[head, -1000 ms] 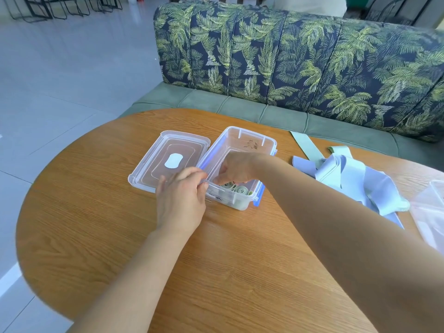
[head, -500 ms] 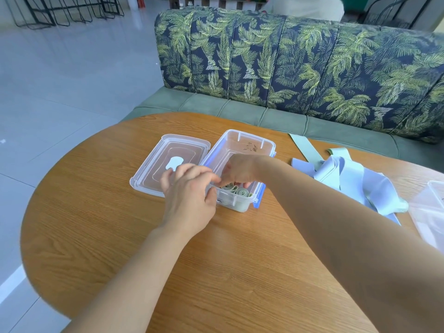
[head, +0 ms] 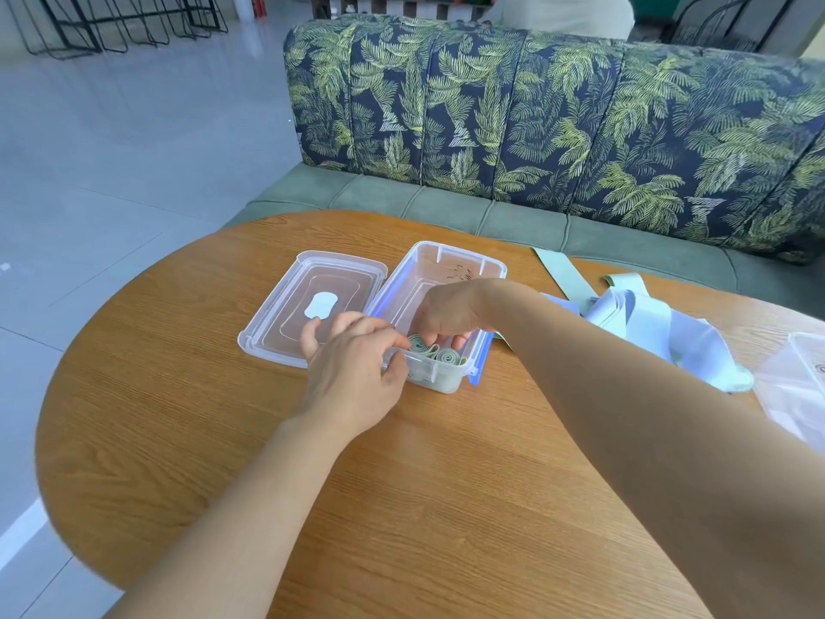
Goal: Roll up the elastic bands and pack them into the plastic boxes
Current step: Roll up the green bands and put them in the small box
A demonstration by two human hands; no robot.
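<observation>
Curling around rolled green elastic bands point(head: 439, 354) inside the clear rectangular plastic box point(head: 439, 270), the right hand point(head: 446, 311) partly hides them; the left hand point(head: 352, 370) pinches the box's near corner.

A round wooden table point(head: 446, 507) is set against a sofa whose backrest point(head: 558, 127) is covered in dark fabric printed with green palm leaves and whose seat point(head: 402, 203) is upholstered in plain grey-green. The floor point(head: 134, 172) is laid with pale glossy tiles, on which daylight is reflected. Black wire frames point(head: 111, 24) are ranged at the far left.
</observation>
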